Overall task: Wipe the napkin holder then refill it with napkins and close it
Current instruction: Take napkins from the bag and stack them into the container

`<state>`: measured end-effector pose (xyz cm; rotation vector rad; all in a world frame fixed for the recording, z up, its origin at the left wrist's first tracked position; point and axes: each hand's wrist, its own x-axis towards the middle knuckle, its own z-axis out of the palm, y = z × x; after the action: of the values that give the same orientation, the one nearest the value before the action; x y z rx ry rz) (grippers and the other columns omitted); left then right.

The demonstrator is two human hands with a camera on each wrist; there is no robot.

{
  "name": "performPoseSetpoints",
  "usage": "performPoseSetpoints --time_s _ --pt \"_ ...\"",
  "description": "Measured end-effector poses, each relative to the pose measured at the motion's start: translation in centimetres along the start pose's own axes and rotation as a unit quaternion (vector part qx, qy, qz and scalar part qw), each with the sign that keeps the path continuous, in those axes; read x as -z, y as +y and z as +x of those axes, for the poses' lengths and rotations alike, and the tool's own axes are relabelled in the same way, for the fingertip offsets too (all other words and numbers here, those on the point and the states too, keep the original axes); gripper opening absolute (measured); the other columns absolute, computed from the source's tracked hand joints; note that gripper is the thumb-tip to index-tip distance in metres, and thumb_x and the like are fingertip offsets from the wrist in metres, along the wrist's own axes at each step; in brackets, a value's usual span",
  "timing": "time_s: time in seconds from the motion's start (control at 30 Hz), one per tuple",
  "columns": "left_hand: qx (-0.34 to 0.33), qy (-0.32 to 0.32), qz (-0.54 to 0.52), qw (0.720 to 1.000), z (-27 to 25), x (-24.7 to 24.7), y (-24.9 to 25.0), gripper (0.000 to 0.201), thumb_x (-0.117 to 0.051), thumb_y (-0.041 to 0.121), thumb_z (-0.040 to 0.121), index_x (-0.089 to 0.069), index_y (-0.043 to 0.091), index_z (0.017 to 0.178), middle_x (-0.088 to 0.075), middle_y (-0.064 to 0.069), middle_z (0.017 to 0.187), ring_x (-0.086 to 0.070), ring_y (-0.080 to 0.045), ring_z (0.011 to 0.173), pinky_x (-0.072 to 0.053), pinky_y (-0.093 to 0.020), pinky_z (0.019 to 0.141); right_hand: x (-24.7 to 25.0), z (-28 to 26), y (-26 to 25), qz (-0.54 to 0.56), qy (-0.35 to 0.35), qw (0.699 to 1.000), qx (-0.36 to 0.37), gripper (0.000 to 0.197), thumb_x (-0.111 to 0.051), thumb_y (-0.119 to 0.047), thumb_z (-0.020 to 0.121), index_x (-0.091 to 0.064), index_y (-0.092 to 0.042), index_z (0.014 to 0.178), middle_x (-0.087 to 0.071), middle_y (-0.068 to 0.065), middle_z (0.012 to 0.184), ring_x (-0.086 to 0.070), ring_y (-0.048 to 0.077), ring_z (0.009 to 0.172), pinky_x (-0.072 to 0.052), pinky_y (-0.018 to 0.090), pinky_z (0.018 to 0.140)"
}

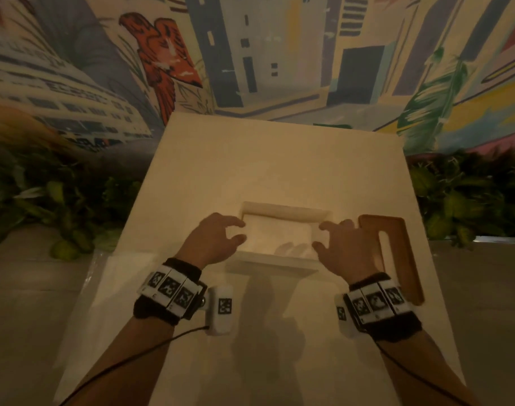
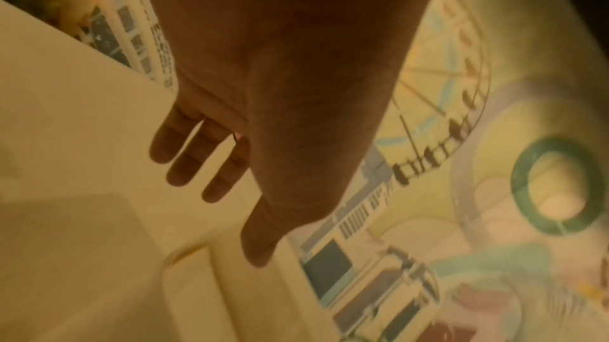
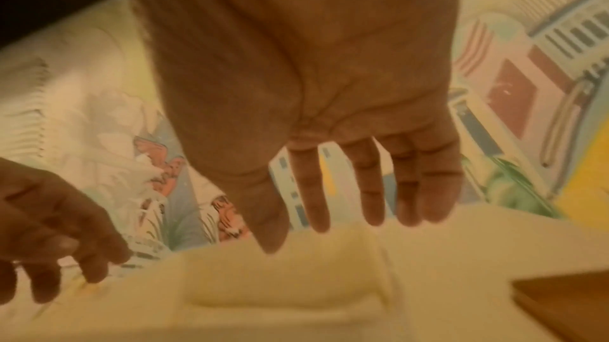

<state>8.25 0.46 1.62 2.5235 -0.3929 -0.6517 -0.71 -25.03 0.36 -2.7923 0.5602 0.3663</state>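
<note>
left hand (image 1: 213, 240) fingers loose, empty | right hand (image 1: 342, 249) fingers spread, empty | both seemingly above napkin holder (image 1: 285, 213)

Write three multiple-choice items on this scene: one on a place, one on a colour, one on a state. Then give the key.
1. Where does the wooden lid lie?
A. right of the napkin holder
B. on the holder
C. on the floor

2. What colour is the lid?
A. blue
B. brown
C. black

3. What is the holder's state?
A. closed
B. overturned
C. open on top

Key: 1 A, it lies on the table beyond the right hand. 2 B, brown wood shows. 3 C, white napkins show inside, between right and left hand.
</note>
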Motion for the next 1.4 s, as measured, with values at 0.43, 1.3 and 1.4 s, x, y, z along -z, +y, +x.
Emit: performPoseSetpoints --time_s 0.43,1.3,1.4 --pt "0.172 0.296 -0.01 0.94 -21.9 -3.8 -13.2 0.012 -0.066 0.022 0.084 -0.068 0.019 0.095 -0.071 -0.002 0.098 -0.066 -0.026 0.089 -0.049 -0.039 0.08 -4.8 -2.6 -25.4 0.165 -0.154 0.88 0.418 0.022 -0.058 -0.014 0.094 -0.066 -0.007 0.113 -0.067 0.01 0.111 -0.059 0.019 0.096 -0.043 0.024 0.082" --pt "0.234 0.194 -0.011 0.953 -23.3 -6.0 -16.5 0.03 -0.069 0.041 0.083 -0.069 0.031 0.111 -0.062 -0.001 0.125 -0.054 -0.025 0.115 -0.038 -0.046 0.097 -7.4 -4.2 -34.3 0.005 -0.189 0.932 0.31 0.039 -0.074 -0.027 0.076 -0.057 -0.012 0.108 -0.058 0.008 0.104 -0.049 0.029 0.1 -0.042 0.04 0.084" --pt "0.219 0.202 -0.025 0.954 -23.3 -5.9 -17.1 0.033 -0.069 0.049 0.079 -0.073 0.029 0.104 -0.065 -0.002 0.118 -0.059 -0.025 0.107 -0.047 -0.048 0.092 -6.8 -4.5 -34.2 0.042 -0.252 0.909 0.328 0.043 -0.079 -0.029 0.073 -0.062 -0.008 0.107 -0.061 0.007 0.101 -0.058 0.026 0.091 -0.049 0.033 0.071"
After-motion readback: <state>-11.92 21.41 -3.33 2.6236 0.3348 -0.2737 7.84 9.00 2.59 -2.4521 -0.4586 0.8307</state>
